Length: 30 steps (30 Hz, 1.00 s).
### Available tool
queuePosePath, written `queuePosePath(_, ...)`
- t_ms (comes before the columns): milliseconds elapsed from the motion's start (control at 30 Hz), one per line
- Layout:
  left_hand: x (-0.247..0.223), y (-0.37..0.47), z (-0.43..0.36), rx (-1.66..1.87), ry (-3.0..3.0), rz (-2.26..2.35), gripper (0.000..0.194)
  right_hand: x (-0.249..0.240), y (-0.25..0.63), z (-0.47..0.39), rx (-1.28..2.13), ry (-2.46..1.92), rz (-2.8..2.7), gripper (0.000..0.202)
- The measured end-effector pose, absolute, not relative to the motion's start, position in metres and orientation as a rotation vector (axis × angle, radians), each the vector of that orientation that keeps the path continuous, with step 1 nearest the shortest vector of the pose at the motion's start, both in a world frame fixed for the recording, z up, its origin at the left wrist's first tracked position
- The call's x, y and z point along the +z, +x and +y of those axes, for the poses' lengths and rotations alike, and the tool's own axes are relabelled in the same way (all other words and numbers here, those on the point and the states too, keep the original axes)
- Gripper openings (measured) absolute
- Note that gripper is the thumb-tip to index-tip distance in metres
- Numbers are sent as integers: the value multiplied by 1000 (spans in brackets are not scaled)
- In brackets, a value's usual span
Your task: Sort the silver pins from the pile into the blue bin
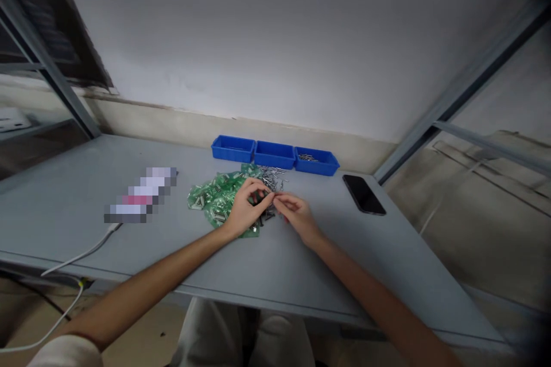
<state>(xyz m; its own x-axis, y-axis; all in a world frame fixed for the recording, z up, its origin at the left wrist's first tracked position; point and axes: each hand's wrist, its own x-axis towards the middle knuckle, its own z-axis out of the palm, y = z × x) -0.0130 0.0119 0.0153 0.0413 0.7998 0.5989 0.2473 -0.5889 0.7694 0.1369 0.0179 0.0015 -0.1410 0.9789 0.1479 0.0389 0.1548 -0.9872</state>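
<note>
My left hand (pixel 247 206) and my right hand (pixel 300 217) meet at the fingertips above the table. Thumb and fingers are pinched on both hands; whatever sits between them is too small to make out. A bit of red shows under my right fingers. Beneath and left of my left hand lie green plastic bags (pixel 215 198) with small shiny metal pieces. Loose metal pieces that look like screws (pixel 272 174) are heaped just behind my fingers, partly hidden by them.
Three blue bins stand in a row near the wall: a left bin (pixel 233 154), a middle bin (pixel 274 161) and a right bin (pixel 316 168) with metal pieces inside. A black phone (pixel 364 195) lies right. At left, a pixelated object (pixel 140 198) joins a white cable (pixel 88 252).
</note>
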Motion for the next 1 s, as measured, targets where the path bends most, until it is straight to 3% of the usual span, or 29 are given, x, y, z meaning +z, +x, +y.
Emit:
queuePosePath(400, 9, -11, 15, 1423, 1945, 1077, 20, 8, 146, 21, 1191, -1182, -1188, 38)
queuePosePath(733, 3, -14, 19, 1424, 1918, 1111, 9, 6, 152, 26, 1108, -1229, -1277, 44)
queuePosePath(1000, 2, -12, 17, 1385, 1986, 1144, 12, 5, 182, 53, 923, -1273, -1167, 43)
